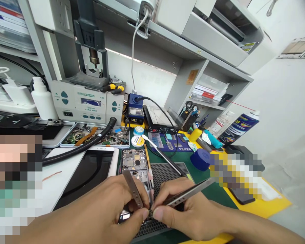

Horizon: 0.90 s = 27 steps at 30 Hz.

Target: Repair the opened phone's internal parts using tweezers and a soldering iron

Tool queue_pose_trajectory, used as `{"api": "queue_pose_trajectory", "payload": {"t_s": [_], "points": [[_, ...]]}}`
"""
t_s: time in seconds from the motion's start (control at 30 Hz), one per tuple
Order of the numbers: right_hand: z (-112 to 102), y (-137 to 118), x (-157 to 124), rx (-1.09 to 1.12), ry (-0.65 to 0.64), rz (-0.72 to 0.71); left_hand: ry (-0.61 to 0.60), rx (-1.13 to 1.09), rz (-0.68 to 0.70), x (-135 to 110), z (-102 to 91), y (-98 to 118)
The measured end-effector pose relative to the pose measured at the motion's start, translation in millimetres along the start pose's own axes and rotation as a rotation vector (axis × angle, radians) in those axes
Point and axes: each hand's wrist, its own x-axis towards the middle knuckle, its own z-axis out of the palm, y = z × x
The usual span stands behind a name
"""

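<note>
My left hand (pixel 117 200) is closed, with metal tweezers (pixel 133 188) lying between thumb and fingers, their rounded tail pointing up. A second pair of metal tweezers (pixel 191 194), with holes along it, rests in my closed right hand (pixel 184 206) and points up to the right. The fingertips of both hands meet close together over the lower end of an opened phone (pixel 134 161). Bare inner parts of the phone show beyond my fingers. Whatever small part is at the fingertips is hidden. Beneath lies a black perforated mat (pixel 167 169).
A hot-air station (pixel 83 105) stands at the back left, its black hose (pixel 91 144) curving over a tray of parts (pixel 63 141). A white-framed tablet (pixel 114 157) lies left. A soldering iron (pixel 162 154), a blue tape roll (pixel 200 159) and a spray can (pixel 240 127) are to the right.
</note>
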Motion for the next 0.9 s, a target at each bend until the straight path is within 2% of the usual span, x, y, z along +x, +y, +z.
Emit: {"api": "queue_pose_trajectory", "payload": {"t_s": [0.17, 0.4, 0.5, 0.9], "points": [[-0.9, -1.5, -0.5, -0.081, -0.002, -0.027, -0.118, 0.060, 0.028, -4.7, 1.3, -7.5], [-1.5, -9.6, -1.9, -0.164, -0.029, -0.012, -0.127, 0.017, 0.119, 0.5, -4.2, 0.3], [-1.4, -12.4, -2.8, -0.194, -0.026, -0.016, -0.095, 0.012, 0.140, -0.2, -4.4, -0.1], [-1.4, -8.2, -1.9, -0.198, -0.008, -0.015, -0.097, 0.010, 0.128, -2.2, -5.8, 2.8]]}}
